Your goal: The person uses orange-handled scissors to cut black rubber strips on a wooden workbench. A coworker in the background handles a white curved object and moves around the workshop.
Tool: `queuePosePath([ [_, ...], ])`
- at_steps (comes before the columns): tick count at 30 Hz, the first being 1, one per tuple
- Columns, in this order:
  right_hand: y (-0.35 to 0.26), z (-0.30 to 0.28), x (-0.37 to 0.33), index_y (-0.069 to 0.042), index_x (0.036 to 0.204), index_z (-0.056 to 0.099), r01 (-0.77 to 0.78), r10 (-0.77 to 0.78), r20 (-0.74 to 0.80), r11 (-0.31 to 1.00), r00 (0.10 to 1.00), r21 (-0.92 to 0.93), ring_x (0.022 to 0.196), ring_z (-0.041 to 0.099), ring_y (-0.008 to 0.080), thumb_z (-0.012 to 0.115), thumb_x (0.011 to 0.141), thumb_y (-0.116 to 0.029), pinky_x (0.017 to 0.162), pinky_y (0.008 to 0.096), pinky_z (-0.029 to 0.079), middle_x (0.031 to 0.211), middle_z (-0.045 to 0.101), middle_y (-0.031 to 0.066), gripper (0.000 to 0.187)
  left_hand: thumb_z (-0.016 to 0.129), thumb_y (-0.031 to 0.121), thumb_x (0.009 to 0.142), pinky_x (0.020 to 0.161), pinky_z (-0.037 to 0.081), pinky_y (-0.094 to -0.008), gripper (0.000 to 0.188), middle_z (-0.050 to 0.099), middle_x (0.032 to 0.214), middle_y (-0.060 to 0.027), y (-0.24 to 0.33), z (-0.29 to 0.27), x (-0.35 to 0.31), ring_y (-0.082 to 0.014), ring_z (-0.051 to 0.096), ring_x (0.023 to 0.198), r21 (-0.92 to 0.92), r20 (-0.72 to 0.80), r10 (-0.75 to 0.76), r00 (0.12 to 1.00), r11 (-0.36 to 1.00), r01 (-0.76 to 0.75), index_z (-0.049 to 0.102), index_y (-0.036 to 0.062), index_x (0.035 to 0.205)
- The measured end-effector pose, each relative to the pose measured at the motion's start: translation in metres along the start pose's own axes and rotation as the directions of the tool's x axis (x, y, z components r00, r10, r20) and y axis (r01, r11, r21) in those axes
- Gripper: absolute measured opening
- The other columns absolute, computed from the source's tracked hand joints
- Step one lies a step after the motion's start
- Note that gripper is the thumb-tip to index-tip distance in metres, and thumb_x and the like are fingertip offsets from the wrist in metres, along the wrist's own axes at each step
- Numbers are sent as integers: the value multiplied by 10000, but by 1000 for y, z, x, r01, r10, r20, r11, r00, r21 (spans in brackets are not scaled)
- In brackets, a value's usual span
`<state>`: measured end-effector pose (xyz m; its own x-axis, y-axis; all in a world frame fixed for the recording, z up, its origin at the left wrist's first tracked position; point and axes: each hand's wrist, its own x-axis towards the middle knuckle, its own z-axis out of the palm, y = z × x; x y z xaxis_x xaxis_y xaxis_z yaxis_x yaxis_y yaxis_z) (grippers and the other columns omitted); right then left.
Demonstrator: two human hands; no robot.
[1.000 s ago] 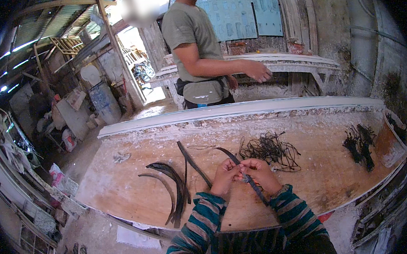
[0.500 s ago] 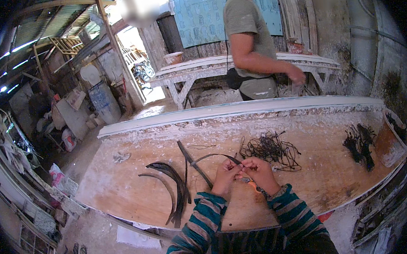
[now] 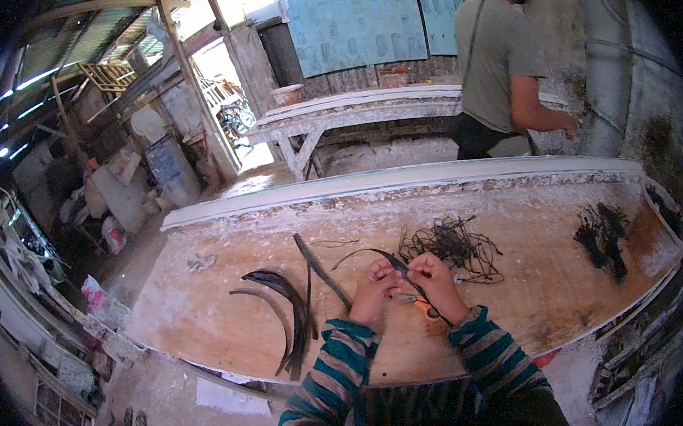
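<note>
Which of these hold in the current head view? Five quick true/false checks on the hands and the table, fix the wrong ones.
1. The left hand and right hand both hold a thin black strip. True.
2. The tangle of black cord lies to the left of the left hand. False: it lies just beyond the right hand.
3. Curved dark strips lie on the table, left of the left hand. True.
4. The container at the table's right end is bright blue. False: it is brownish with pale smears.
5. A co-worker is beyond the table. True.
</note>
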<state>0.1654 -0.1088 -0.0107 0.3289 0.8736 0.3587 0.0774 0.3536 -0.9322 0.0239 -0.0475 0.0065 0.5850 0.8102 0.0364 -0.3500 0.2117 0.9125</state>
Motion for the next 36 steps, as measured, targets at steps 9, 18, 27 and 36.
queuePosePath([
  [9, -14, 1, -1, -11, 945, 555, -100, 99, 33, 995, 995, 25, 810, 557, 78, 582, 824, 7, 737, 205, 440, 881, 605, 24, 125, 594, 59, 822, 661, 451, -222, 106, 596, 808, 12, 7, 1, -2, -92, 577, 753, 29, -3, -16, 1000, 999, 16, 554, 85, 917],
  [18, -22, 3, -4, -3, 991, 565, -54, 69, 49, 963, 996, -263, 797, 580, 86, 627, 785, 19, 712, 222, 467, 881, 621, 30, 216, 576, 87, 849, 627, 452, -221, 43, 585, 743, 4, -2, -1, 1, -93, 571, 690, 54, 1, 30, 1000, 998, -30, 553, 88, 813],
  [27, -20, 3, -4, 13, 952, 594, 22, -8, 74, 981, 997, -192, 689, 543, 68, 591, 856, -81, 598, 216, 459, 788, 605, 14, 134, 551, 144, 877, 613, 446, -234, 54, 566, 757, 7, -5, -6, 4, -108, 559, 697, 60, -1, -1, 1000, 998, 1, 541, 104, 842],
  [36, -25, -2, -3, -50, 886, 590, -337, 317, 117, 908, 941, 251, 609, 520, 75, 596, 857, -144, 550, 224, 433, 714, 571, 0, 98, 520, 173, 899, 585, 456, -240, 63, 579, 781, 20, 1, -6, 6, -96, 559, 652, -14, 50, -100, 994, 995, 101, 532, 125, 861],
])
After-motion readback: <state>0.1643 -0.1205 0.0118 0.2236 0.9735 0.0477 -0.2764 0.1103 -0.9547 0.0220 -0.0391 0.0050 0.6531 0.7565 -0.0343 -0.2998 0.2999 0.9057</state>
